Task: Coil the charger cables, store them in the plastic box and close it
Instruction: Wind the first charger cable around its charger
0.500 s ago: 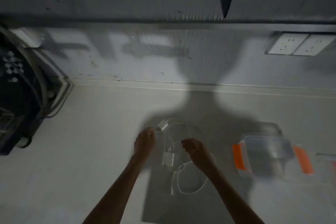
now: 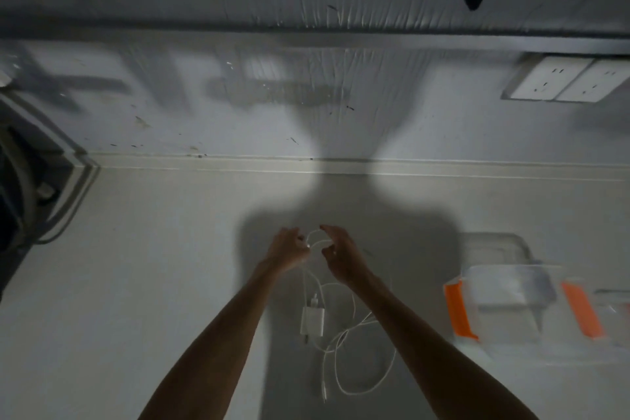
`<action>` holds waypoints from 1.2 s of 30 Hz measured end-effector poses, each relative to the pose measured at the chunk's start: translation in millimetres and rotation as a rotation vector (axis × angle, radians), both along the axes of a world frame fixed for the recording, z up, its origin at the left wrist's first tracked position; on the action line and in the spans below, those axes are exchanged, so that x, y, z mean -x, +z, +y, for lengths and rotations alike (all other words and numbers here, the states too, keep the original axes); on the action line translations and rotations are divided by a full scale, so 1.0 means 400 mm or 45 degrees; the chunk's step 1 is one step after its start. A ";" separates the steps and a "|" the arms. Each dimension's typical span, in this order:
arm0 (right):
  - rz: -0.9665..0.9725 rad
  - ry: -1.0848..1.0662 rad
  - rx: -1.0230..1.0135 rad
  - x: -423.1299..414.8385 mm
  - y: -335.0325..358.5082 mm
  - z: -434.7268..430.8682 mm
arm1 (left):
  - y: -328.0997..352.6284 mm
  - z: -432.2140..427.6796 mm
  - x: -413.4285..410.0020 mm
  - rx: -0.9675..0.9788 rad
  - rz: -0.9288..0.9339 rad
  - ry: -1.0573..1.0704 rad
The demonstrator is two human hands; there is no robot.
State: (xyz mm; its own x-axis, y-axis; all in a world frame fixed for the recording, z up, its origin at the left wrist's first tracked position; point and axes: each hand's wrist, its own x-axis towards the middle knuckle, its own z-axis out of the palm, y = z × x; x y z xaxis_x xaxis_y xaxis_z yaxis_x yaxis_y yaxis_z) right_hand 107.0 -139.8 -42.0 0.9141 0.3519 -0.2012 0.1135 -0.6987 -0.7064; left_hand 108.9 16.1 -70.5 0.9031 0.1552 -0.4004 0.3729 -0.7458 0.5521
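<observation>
Both hands work at the centre of a pale counter [image 2: 153, 283], inside the person's own shadow. The left hand [image 2: 288, 249] is closed on a white cable [image 2: 341, 334], pinching a small loop of it at the fingertips. The right hand [image 2: 341, 257] sits just beside it at 3 o'clock, fingers curled and apart; whether they touch the loop is unclear. From the left hand the cable drops toward 6 o'clock to a white plug [image 2: 312, 320] lying flat, then spreads in loose tangled loops between the forearms. The box [image 2: 508, 303], clear plastic with orange clips, stands well apart at 3 o'clock of the plug, blurred. Two wall sockets [image 2: 566, 78] sit at 1 o'clock.
</observation>
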 end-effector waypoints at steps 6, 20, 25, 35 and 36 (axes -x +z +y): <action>-0.133 0.059 -0.222 -0.007 0.146 -0.010 | 0.270 0.011 0.083 0.647 -0.239 0.091; 0.053 0.103 -0.045 0.036 0.392 -0.118 | 0.957 -0.016 0.298 1.563 -0.617 -0.231; 0.048 -0.034 -0.256 0.058 0.463 -0.157 | 1.032 -0.029 0.319 1.086 -0.894 -0.253; 0.034 0.122 -0.953 0.046 0.769 -0.189 | 0.770 -0.159 0.260 0.600 -0.552 -0.554; 0.066 0.154 -1.048 0.047 0.775 -0.202 | 0.770 -0.164 0.252 0.597 -0.549 -0.501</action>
State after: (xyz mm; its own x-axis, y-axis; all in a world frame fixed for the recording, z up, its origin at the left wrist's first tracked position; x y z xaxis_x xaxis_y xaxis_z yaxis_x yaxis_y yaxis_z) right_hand 88.2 -220.6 267.9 0.8571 0.5002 0.1229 0.1081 0.0586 -0.9924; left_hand 8.2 -49.6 237.7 0.9485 -0.3116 0.0571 -0.1944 -0.4300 0.8816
